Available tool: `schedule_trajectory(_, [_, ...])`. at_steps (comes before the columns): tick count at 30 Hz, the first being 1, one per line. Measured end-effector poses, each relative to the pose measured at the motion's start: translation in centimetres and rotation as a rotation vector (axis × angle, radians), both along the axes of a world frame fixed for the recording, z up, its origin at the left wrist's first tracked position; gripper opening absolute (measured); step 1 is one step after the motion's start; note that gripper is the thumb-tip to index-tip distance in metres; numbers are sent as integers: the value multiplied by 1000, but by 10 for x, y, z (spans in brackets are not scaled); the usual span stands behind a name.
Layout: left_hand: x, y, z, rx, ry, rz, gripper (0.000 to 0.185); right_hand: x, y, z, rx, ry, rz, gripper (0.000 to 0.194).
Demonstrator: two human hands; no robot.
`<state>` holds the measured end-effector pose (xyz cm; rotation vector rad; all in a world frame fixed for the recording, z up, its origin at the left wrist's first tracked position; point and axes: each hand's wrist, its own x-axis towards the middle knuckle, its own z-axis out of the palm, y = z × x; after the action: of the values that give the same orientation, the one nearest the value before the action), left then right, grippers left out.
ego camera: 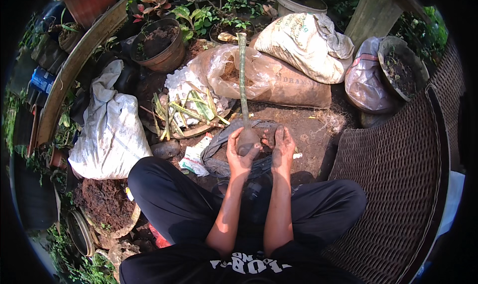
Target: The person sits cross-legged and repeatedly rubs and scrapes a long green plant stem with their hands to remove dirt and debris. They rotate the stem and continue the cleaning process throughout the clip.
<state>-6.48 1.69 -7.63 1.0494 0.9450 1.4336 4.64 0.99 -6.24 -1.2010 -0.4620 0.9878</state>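
My left hand (241, 157) grips the brown, rounded base (248, 140) of an upright plant cutting. Its long, mottled green stem (242, 78) rises away from me to a pale cut top. My right hand (282, 149) is just beside it, cupped and soiled, fingers apart, with no object plainly in it. Beneath both hands spreads a dark plastic bag (216, 155) with soil in it. Cut green and yellowish leaf pieces (194, 110) lie in a heap ahead to the left, on white crumpled material (183, 78).
A clear plastic-lined sack (298, 89) of brown fibre lies ahead, with a white sack (298, 46) resting on it. Another white sack (115, 134) stands at left. A woven wicker chair (388, 164) borders the right side. Soil fills a round pot (158, 46) at upper left.
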Motion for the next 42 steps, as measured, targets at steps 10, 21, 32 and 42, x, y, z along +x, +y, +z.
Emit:
schedule_trajectory(10, [-4,9,-7,25,-160,102,68,-12,4,6,283,37,310,79])
schedule_trajectory(21, [-8,9,-13,26,-183,89,64,-13,3,16,316,-28,498,72])
schedule_trajectory(32, [-3,5,-13,2,-315,-35,58,-17,5,3,327,-77,310,69])
schedule_trajectory(42, [1,10,-26,77,-78,80,66,-19,6,-19,128,-214,452,60])
